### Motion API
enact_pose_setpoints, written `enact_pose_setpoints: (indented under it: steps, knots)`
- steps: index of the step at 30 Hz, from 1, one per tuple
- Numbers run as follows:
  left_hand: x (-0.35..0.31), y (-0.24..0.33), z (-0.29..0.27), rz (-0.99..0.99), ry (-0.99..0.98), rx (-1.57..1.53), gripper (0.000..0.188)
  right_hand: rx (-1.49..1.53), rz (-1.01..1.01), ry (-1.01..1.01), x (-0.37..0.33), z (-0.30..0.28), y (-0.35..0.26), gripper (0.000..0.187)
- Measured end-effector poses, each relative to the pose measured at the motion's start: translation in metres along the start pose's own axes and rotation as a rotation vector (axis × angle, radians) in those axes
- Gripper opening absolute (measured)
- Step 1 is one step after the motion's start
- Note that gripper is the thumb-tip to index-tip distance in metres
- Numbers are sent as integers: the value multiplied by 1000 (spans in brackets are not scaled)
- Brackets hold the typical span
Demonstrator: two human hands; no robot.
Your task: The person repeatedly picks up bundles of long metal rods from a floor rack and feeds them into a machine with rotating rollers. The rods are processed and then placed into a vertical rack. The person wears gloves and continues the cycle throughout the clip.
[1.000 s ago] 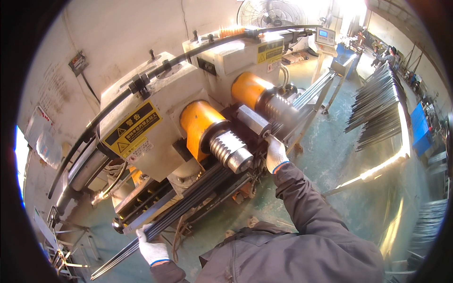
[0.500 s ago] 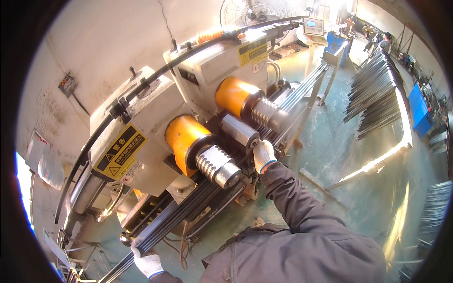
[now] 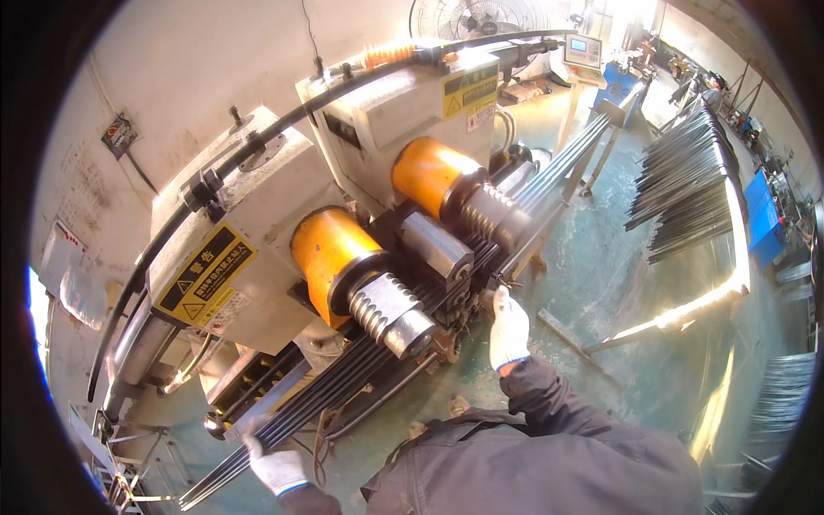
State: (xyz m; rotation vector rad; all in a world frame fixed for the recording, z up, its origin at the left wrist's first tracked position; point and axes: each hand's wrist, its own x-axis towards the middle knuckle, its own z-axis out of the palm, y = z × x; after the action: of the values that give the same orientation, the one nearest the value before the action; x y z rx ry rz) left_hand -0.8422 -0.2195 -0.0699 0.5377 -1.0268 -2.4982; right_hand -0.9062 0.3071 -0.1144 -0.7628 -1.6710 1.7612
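A bundle of long, thin metal rods (image 3: 296,414) runs slantwise through the machine (image 3: 245,249), from lower left to upper right. My left hand (image 3: 276,469), in a white knit glove, grips the rods near their lower-left ends. By the middle clamp block (image 3: 438,247), my gloved right hand (image 3: 510,333) has its fingers closed at the machine's front edge; what they hold is hidden. Between the hands, a threaded steel shaft (image 3: 390,311) juts from an orange cylinder (image 3: 335,262). A second, similar shaft (image 3: 493,215) and orange cylinder (image 3: 433,176) stand farther right.
A rack (image 3: 736,249) hung with many dark rods stands at the right. Farther back are a control panel (image 3: 584,51) on a post and a large fan (image 3: 476,19). A black hose (image 3: 283,124) arches over the machine. Blue bins (image 3: 762,219) stand beyond the rack.
My right hand has come off the clamp block's end and moved right and down along the machine's front. My left hand stays at the rods. The view has shifted slightly.
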Motion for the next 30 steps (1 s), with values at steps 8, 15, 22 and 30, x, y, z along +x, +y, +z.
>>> enact_pose_setpoints:
  steps: [8,15,22,30]
  knots:
    - [-2,12,-2,90,59,125,36,-151,315,-132,-13,-77,32,56]
    - [-46,-42,77,-171,19,170,36,-330,188,-432,-22,-70,64,55]
    - [-40,1,31,-197,-45,-338,41,-250,532,-469,-24,-111,128,43]
    - [10,150,-122,96,141,-397,41,-422,535,-312,-84,-163,184,34]
